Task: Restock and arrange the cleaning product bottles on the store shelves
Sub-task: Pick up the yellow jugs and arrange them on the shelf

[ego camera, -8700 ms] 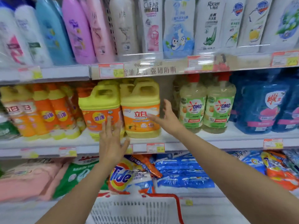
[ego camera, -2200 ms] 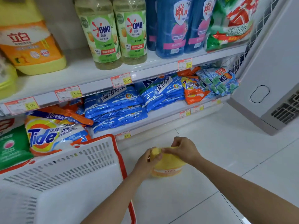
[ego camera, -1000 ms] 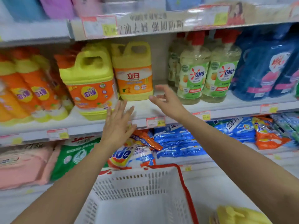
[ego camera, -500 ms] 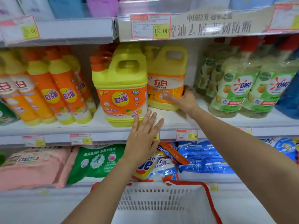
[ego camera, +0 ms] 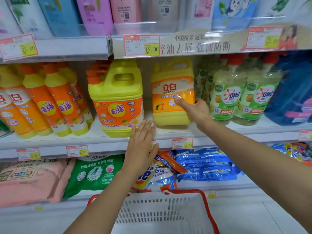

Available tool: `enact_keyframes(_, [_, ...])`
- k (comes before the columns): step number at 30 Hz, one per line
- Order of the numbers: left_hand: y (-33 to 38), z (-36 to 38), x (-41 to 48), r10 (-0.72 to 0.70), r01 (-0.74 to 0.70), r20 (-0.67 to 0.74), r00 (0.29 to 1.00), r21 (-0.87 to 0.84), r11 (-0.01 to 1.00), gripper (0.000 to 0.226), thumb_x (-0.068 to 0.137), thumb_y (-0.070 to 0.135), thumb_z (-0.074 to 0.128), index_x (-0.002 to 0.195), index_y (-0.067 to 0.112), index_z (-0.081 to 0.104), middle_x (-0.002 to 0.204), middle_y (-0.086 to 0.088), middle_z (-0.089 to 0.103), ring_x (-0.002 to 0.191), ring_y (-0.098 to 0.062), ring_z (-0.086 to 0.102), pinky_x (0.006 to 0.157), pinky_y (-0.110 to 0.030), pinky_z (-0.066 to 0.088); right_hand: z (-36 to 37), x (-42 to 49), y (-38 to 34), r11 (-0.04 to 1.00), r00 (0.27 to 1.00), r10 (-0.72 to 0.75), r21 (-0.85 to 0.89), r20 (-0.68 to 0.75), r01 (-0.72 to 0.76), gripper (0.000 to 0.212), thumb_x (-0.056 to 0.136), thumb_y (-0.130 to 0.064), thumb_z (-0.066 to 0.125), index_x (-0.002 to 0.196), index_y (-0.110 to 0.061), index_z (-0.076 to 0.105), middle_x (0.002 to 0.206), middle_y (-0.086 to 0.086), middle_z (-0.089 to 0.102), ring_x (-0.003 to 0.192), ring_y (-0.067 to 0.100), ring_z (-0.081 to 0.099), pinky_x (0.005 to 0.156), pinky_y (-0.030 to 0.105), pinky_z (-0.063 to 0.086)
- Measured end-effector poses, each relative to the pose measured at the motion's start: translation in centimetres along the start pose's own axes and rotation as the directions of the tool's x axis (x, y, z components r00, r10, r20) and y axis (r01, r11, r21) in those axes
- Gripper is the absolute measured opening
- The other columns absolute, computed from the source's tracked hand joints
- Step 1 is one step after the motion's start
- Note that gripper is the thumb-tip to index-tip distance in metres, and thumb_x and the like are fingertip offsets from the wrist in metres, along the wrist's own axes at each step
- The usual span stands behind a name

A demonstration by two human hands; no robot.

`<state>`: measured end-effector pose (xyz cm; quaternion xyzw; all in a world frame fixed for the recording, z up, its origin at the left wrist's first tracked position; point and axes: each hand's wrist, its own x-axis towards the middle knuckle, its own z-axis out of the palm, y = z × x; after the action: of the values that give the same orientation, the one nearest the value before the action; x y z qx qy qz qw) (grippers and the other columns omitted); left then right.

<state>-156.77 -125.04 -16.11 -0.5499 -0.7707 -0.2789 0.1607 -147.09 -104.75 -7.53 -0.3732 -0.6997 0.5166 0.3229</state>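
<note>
the right hand (ego camera: pixel 194 110) is sliding up from the base of the yellow jug (ego camera: pixel 170 81) to its label, thumb and fingers curling round it on the middle shelf (ego camera: pixel 109 148), likely squaring it up, while the left hand (ego camera: pixel 141 144) is hovering flat, holding nothing.

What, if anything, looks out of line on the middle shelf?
The yellow Liby jug, gripped by the right hand, sits further back than the Keon jug, breaking the front row. No spill or damage shows.

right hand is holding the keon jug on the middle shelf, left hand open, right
No: in the head view the right hand holds the yellow jug with red characters beside the KEON jug on the middle shelf. The left hand is open.
</note>
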Motion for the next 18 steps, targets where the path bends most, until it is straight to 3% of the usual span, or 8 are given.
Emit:
enact_keyframes(2, [1.3, -0.9, 0.0, -0.102, 0.088, -0.086, 0.991, -0.157, 0.984, 0.055, 0.098, 0.038, 0.045, 0.148, 0.015, 0.038, 0.153, -0.002, 0.038, 0.145, -0.016, 0.023, 0.120, -0.046, 0.023, -1.0, -1.3, -0.7, 1.000, 0.999, 0.000, 0.028, 0.046, -0.001, 0.041, 0.069, -0.059, 0.081, 0.087, -0.027, 0.063, 0.097, -0.005, 0.072, 0.092, 0.012, 0.066, 0.079, 0.026, 0.051])
enact_keyframes(4, [2.7, -1.8, 0.1, -0.263, 0.206, -0.123, 0.957, -0.350, 0.914, 0.059, 0.096, 0.050, 0.043, 0.146, 0.020, 0.039, 0.147, 0.002, 0.043, 0.137, -0.014, 0.033, 0.112, -0.045, 0.035, -2.0, -2.6, -1.0, 0.998, 0.996, 0.002, 0.062, 0.090, -0.008, 0.034, 0.076, -0.053, 0.078, 0.084, -0.025, 0.059, 0.093, -0.008, 0.066, 0.089, 0.008, 0.061, 0.077, 0.024, 0.045])
enact_keyframes(7, [5.5, -3.5, 0.5, -0.446, 0.387, 0.120, 0.887, -0.721, 0.575, 0.071, 0.089, 0.063, 0.053, 0.151, 0.036, 0.029, 0.150, 0.011, 0.042, 0.136, -0.009, 0.040, 0.111, -0.046, 0.040, -3.2, -5.3, -1.4, 0.993, 0.991, 0.046, 0.098, 0.127, -0.058, 0.059, 0.071, -0.059, 0.080, 0.106, -0.014, 0.063, 0.109, -0.005, 0.066, 0.109, 0.018, 0.061, 0.100, 0.038, 0.046])
enact_keyframes(8, [6.5, -3.8, 0.4, -0.440, 0.405, 0.194, 0.877, -0.790, 0.459, 0.074, 0.087, 0.058, 0.056, 0.151, 0.040, 0.026, 0.150, 0.012, 0.042, 0.135, -0.009, 0.042, 0.111, -0.045, 0.041, -3.7, -6.1, -1.2, 0.989, 0.987, 0.058, 0.128, 0.147, -0.077, 0.057, 0.070, -0.058, 0.081, 0.105, -0.014, 0.066, 0.109, -0.003, 0.070, 0.108, 0.019, 0.064, 0.099, 0.040, 0.049])
enact_keyframes(10, [8.3, -4.3, -0.1, -0.426, 0.385, 0.217, 0.878, -0.849, 0.361, 0.073, 0.088, 0.042, 0.062, 0.150, 0.041, 0.025, 0.143, 0.016, 0.045, 0.129, -0.007, 0.049, 0.104, -0.040, 0.048, -4.6, -8.6, -1.1, 0.981, 0.980, 0.049, 0.176, 0.193, -0.084, 0.041, 0.075, -0.051, 0.080, 0.100, -0.020, 0.069, 0.099, 0.000, 0.074, 0.095, 0.019, 0.071, 0.084, 0.035, 0.058])
enact_keyframes(13, [10.5, -4.9, -1.5, -0.461, 0.342, 0.164, 0.872, -0.879, 0.332, 0.068, 0.088, 0.030, 0.068, 0.145, 0.040, 0.033, 0.124, 0.024, 0.050, 0.112, -0.002, 0.057, 0.083, -0.029, 0.059, -6.2, -11.7, 0.1, 0.978, 0.971, 0.046, 0.187, 0.234, -0.092, 0.083, 0.070, -0.052, 0.079, 0.136, -0.015, 0.045, 0.113, -0.001, 0.069, 0.100, 0.017, 0.069, 0.090, 0.040, 0.056])
enact_keyframes(15, [11.9, -5.3, -2.4, -0.500, 0.349, 0.168, 0.849, -0.890, 0.294, 0.061, 0.088, 0.031, 0.068, 0.141, 0.040, 0.039, 0.118, 0.024, 0.053, 0.105, -0.005, 0.061, 0.076, -0.031, 0.061, -7.8, -13.9, 1.0, 0.976, 0.955, -0.008, 0.212, 0.296, -0.058, 0.111, 0.065, -0.051, 0.086, 0.149, -0.028, 0.018, 0.122, -0.005, 0.062, 0.111, 0.017, 0.064, 0.098, 0.043, 0.053])
enact_keyframes(18, [13.9, -6.1, -3.1, -0.556, 0.405, 0.241, 0.795, -0.894, 0.191, 0.049, 0.089, 0.034, 0.067, 0.134, 0.037, 0.047, 0.112, 0.018, 0.054, 0.098, -0.012, 0.064, 0.066, -0.035, 0.062, -9.7, -17.0, 2.4, 0.975, 0.929, -0.117, 0.218, 0.351, 0.041, 0.113, 0.067, -0.036, 0.089, 0.151, -0.042, 0.014, 0.132, -0.011, 0.054, 0.116, 0.009, 0.059, 0.091, 0.029, 0.055])
